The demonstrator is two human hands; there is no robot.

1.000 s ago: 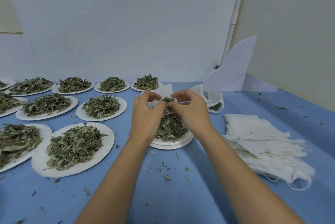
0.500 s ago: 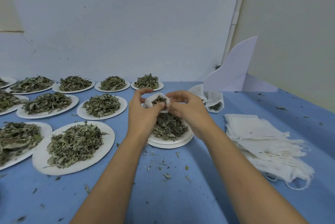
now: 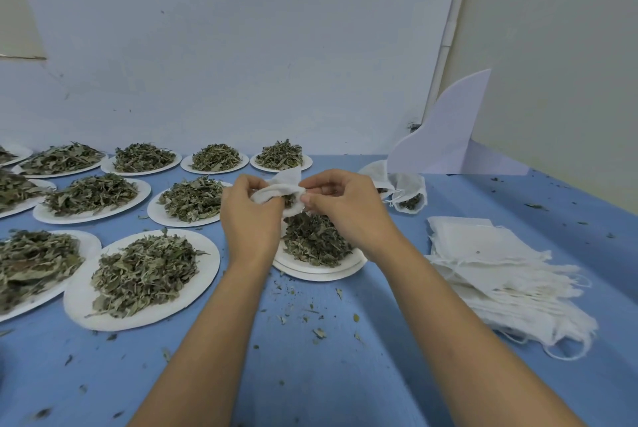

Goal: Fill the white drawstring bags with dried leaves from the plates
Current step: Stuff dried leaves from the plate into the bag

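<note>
Left hand (image 3: 252,219) and right hand (image 3: 348,209) pinch 1 white drawstring bag (image 3: 283,186) in their grip above a plate (image 3: 321,272) of dried leaves (image 3: 314,242), likely catching spills.

Herb-packing workroom, perhaps (leaf-heaped plates (image 3: 76,300))

The left hand (image 3: 250,219) and right hand (image 3: 348,209) are bare; both forearms (image 3: 221,316) are bare too, as far as they show.
</note>
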